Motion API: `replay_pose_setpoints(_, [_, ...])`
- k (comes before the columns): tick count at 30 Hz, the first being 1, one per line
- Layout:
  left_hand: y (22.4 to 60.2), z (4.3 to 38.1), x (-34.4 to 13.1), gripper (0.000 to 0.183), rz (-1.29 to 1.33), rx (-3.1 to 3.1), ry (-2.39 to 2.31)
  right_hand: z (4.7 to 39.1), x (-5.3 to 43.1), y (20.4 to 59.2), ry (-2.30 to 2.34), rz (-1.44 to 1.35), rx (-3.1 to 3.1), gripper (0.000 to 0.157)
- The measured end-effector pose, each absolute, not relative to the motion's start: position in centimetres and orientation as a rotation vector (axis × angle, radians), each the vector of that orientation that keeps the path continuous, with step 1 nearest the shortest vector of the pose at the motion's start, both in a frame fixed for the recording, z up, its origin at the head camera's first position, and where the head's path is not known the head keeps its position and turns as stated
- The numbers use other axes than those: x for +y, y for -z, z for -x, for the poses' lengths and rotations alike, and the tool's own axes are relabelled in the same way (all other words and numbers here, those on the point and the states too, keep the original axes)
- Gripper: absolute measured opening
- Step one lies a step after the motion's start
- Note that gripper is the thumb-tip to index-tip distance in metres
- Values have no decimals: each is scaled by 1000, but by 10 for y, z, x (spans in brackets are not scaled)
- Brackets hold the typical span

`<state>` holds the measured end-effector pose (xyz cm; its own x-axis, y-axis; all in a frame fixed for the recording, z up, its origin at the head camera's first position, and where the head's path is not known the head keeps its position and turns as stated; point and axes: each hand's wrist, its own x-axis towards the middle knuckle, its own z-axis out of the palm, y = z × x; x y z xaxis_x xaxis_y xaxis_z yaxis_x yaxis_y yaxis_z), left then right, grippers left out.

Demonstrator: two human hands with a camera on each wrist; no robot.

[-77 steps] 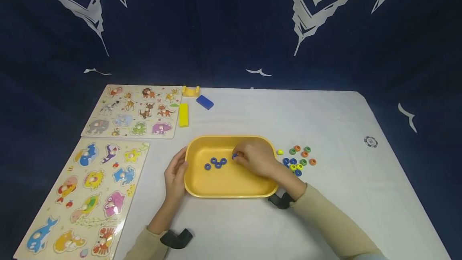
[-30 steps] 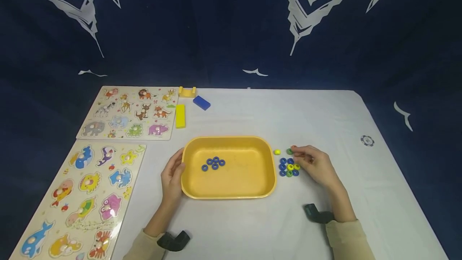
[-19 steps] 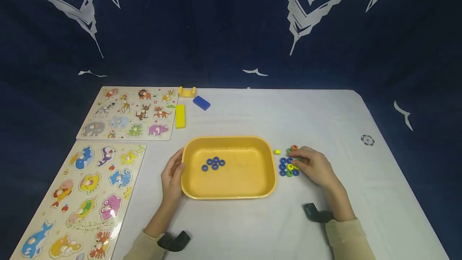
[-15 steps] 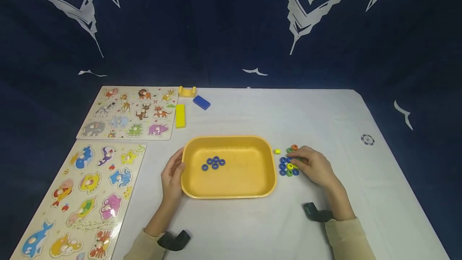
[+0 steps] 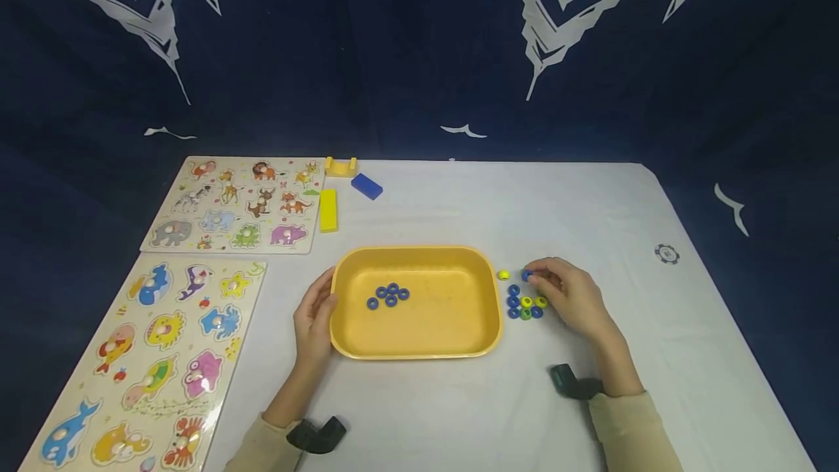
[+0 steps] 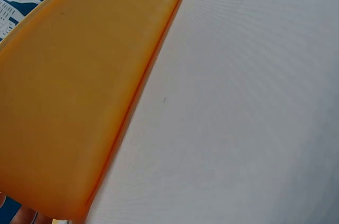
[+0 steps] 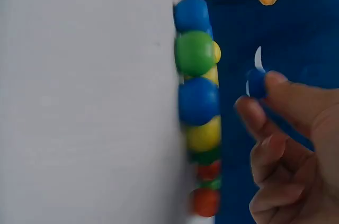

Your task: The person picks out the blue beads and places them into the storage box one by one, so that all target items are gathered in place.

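In the head view a yellow tray (image 5: 419,344) lies on the table, with several blue beads (image 5: 391,301) inside on its left half. My left hand (image 5: 314,323) grips the tray's left end, thumb at the rim; the left wrist view shows only bits of its fingers (image 6: 24,216) past the tray wall. To the right of the tray, my right hand (image 5: 569,296) pinches a blue bead (image 7: 257,83) between thumb and index finger. That bead is raised off the table in the right wrist view. Below it sits a cluster of blue, yellow and green beads (image 5: 526,302).
A lone yellow bead (image 5: 503,275) lies near the tray's right rim. Orange beads (image 7: 205,202) show in the right wrist view. Two animal puzzle boards (image 5: 232,202) cover the left side. A yellow block (image 5: 328,210), a blue block (image 5: 367,186) and a yellow bracket-shaped piece (image 5: 341,167) stand behind.
The right hand has left the tray, moved right to the loose beads, and picked up a blue one, lifting it slightly. A fifth blue bead lies in the tray. The left hand stays put.
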<state>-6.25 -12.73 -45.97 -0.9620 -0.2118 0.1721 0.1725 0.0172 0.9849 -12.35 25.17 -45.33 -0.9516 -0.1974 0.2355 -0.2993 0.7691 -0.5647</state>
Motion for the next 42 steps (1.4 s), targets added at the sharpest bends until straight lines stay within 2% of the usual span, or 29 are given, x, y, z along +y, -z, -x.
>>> replay_pose_setpoints(4, [460,63,-128,38,-44,-2027,2025,124,231,428,-1052,-526,-2727,17])
replay_pose_setpoints(10, [461,64,-128,38,-62,-2022,2019,124,175,396,-1135,-826,-2711,15])
replay_pose_setpoints(14, [461,64,-126,38,-60,-2024,2026,126,137,398,-1090,-869,-2816,11])
replay_pose_setpoints(20, [463,62,-122,37,-54,-2042,2013,130,104,425,-937,-804,-3014,12])
replay_pose_setpoints(25, [463,62,-122,38,-38,-2053,2013,131,90,440,-865,-783,-3112,11])
replay_pose_setpoints(32, [462,62,-123,38,-46,-2053,2011,135,81,446,-1016,-873,-3094,15])
replay_pose_setpoints(37, [459,62,-123,38,-44,-2043,2008,132,88,436,-1124,-814,-3090,25])
replay_pose_setpoints(42, [458,62,-126,38,-67,-2038,1993,122,112,413,-1324,-857,-2820,29])
